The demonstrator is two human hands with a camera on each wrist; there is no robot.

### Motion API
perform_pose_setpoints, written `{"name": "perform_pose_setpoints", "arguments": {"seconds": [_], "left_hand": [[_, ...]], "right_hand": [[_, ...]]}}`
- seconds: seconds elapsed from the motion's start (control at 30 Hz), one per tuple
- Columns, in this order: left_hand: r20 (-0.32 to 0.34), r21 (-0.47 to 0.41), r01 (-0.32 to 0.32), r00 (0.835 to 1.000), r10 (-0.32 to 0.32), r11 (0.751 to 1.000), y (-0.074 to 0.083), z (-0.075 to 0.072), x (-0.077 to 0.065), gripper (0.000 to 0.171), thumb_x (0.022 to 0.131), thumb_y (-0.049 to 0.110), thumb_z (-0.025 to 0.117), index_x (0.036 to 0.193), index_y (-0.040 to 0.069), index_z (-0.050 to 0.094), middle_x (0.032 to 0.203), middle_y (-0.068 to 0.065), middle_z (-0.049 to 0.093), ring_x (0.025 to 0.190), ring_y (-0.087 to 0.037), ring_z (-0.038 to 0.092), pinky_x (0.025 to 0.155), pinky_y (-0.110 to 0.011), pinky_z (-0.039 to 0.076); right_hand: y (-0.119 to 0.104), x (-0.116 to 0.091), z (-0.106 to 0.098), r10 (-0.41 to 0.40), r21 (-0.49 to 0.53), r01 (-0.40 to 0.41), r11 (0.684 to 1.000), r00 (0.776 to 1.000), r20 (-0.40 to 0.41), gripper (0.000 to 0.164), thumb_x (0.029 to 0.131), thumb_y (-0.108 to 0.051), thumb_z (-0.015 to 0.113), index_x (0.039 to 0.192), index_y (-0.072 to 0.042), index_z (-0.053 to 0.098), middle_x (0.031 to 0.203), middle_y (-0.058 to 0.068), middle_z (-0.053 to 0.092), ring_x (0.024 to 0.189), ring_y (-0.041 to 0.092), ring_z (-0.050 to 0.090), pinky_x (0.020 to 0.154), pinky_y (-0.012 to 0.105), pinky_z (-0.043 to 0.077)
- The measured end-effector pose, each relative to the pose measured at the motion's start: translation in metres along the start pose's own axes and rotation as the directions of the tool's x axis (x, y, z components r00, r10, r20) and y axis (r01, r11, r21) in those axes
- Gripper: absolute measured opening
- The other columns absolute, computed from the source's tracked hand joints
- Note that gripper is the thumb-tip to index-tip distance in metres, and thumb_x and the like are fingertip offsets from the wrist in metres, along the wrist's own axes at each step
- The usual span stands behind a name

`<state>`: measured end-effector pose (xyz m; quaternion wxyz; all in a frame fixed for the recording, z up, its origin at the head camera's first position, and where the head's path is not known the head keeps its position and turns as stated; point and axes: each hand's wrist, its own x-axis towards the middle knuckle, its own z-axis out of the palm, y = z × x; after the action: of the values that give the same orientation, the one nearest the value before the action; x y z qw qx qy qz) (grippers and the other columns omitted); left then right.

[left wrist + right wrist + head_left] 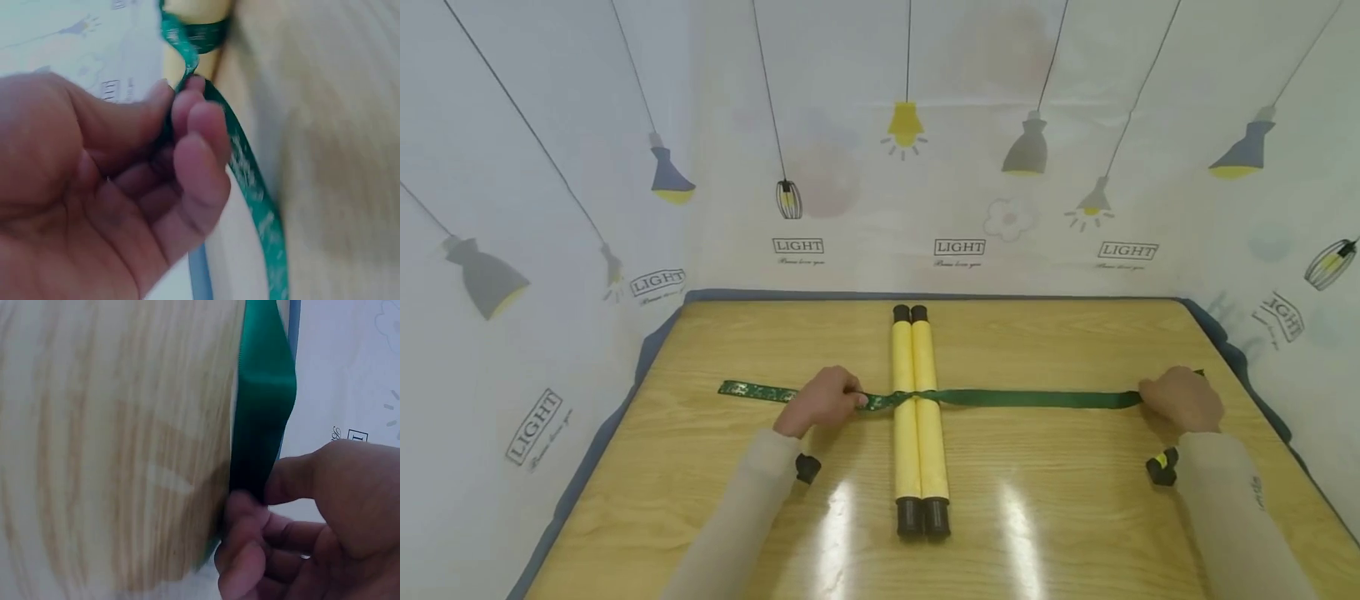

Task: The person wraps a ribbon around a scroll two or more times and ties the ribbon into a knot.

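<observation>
Two yellow rods with black end caps (931,450) lie side by side on the table, pointing away from me. A green ribbon (1037,398) crosses over their middle, twisted together on top of them. On the left, my left hand (827,397) pinches the ribbon between thumb and fingers, and its patterned tail runs on past the hand. Far to the right, my right hand (1183,398) pinches the other end, where the plain side faces up. Between the rods and that hand the ribbon stretches nearly straight. In the left wrist view the ribbon (256,194) trails below the fingers.
The wooden table (1037,492) has a blue edging along its back and sides. A light wall cloth (865,183) printed with lamps stands around it. Black pieces (807,468) show beside both wrists.
</observation>
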<state>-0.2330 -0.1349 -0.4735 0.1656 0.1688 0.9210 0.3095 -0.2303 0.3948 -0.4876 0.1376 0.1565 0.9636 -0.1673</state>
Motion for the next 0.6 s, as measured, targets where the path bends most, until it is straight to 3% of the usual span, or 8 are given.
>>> {"name": "perform_pose_setpoints", "arguments": {"seconds": [0.13,0.3,0.37,0.6], "left_hand": [[0.067,-0.113,-0.06,0.995,0.068,0.992,0.006,-0.011,0.0,0.029,0.103,0.021,0.053,0.096,0.0,0.072,0.062,-0.006,0.055,0.05,-0.013,0.044,0.052,-0.027,0.041],[0.105,-0.221,-0.111,0.985,0.137,0.969,0.015,-0.016,0.0,0.034,0.104,0.023,0.051,0.097,-0.005,0.068,0.058,-0.002,0.05,0.047,-0.013,0.041,0.053,-0.027,0.041],[0.11,-0.243,-0.121,0.982,0.151,0.962,0.019,-0.017,0.0,0.035,0.104,0.024,0.051,0.096,-0.007,0.066,0.058,-0.001,0.049,0.047,-0.013,0.04,0.052,-0.027,0.04],[0.112,-0.262,-0.153,0.976,0.187,0.953,0.033,-0.02,0.004,0.032,0.105,0.025,0.049,0.091,0.001,0.065,0.053,0.001,0.043,0.044,-0.013,0.036,0.051,-0.027,0.038]], "right_hand": [[-0.001,0.002,0.003,-0.13,0.052,0.137,0.989,0.985,-0.116,0.046,0.095,-0.031,0.048,0.1,0.01,0.067,0.102,0.032,0.063,0.082,0.042,0.061,0.059,0.047,0.05],[-0.01,0.003,0.008,-0.309,0.129,0.348,0.929,0.918,-0.25,0.044,0.098,-0.026,0.052,0.117,0.013,0.059,0.11,0.033,0.063,0.091,0.043,0.063,0.072,0.05,0.052],[-0.018,0.001,0.007,-0.333,0.165,0.383,0.909,0.905,-0.265,0.047,0.1,-0.03,0.051,0.121,0.011,0.059,0.112,0.033,0.063,0.094,0.042,0.063,0.073,0.049,0.053],[-0.048,-0.013,-0.001,-0.34,0.302,0.418,0.857,0.898,-0.278,0.061,0.102,-0.048,0.047,0.133,0.003,0.058,0.127,0.029,0.057,0.11,0.042,0.056,0.08,0.051,0.052]]}}
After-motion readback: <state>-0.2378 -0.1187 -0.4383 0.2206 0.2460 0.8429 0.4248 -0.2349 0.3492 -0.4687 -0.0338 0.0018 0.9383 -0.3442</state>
